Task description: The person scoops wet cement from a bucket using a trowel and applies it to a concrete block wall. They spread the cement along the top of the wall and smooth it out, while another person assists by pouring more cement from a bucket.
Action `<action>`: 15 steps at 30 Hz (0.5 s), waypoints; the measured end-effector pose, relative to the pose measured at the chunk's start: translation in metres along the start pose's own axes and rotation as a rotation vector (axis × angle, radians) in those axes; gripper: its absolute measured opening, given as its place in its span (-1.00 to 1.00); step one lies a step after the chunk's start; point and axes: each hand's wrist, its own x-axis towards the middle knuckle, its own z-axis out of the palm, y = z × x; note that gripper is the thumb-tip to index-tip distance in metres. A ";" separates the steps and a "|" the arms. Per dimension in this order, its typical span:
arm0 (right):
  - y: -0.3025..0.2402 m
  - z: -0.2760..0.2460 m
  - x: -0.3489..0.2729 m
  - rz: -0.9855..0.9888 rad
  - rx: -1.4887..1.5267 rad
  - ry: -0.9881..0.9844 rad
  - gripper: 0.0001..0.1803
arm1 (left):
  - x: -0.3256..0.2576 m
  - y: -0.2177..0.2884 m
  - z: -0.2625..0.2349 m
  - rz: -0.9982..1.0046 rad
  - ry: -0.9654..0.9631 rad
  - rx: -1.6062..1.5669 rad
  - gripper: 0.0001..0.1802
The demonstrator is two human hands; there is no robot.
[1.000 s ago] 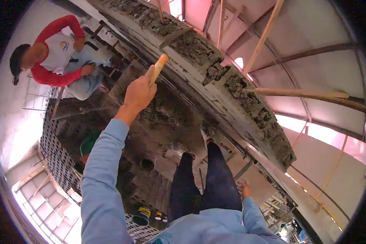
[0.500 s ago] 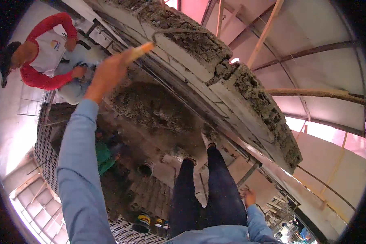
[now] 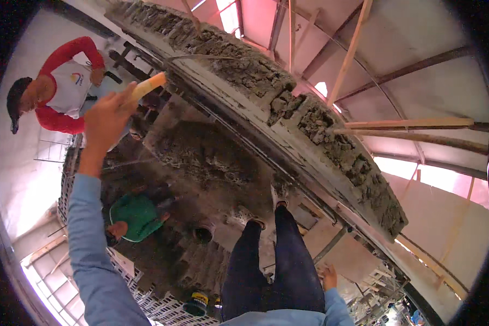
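Note:
My left hand (image 3: pixel 106 117) is stretched out ahead at upper left, shut on a pale wooden handle (image 3: pixel 146 86) that sticks out toward the wall; the rest of the tool is hidden behind my fingers. My right hand (image 3: pixel 327 276) hangs low beside my dark-trousered legs (image 3: pixel 280 261), holding nothing, with its fingers loosely apart. A long curved brick wall (image 3: pixel 309 122) with rough grey mortar on top runs from upper left to lower right. A heap of mortar (image 3: pixel 206 152) lies on the platform between my left hand and my feet.
A co-worker in a red and white shirt (image 3: pixel 65 87) stands beyond my left hand. Another person in green (image 3: pixel 137 214) crouches below. Perforated bricks (image 3: pixel 146 304) and a small bucket (image 3: pixel 197 302) sit at the lower edge. Wooden poles (image 3: pixel 413 124) brace the wall.
My left hand with the handle has swung leftward, away from the wall top. The view has tilted, so the wall and mortar heap sit more central.

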 end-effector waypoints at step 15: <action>0.003 -0.113 0.126 -0.466 -0.371 -0.183 -0.52 | 0.052 0.122 -0.117 -0.030 -0.164 0.170 -0.60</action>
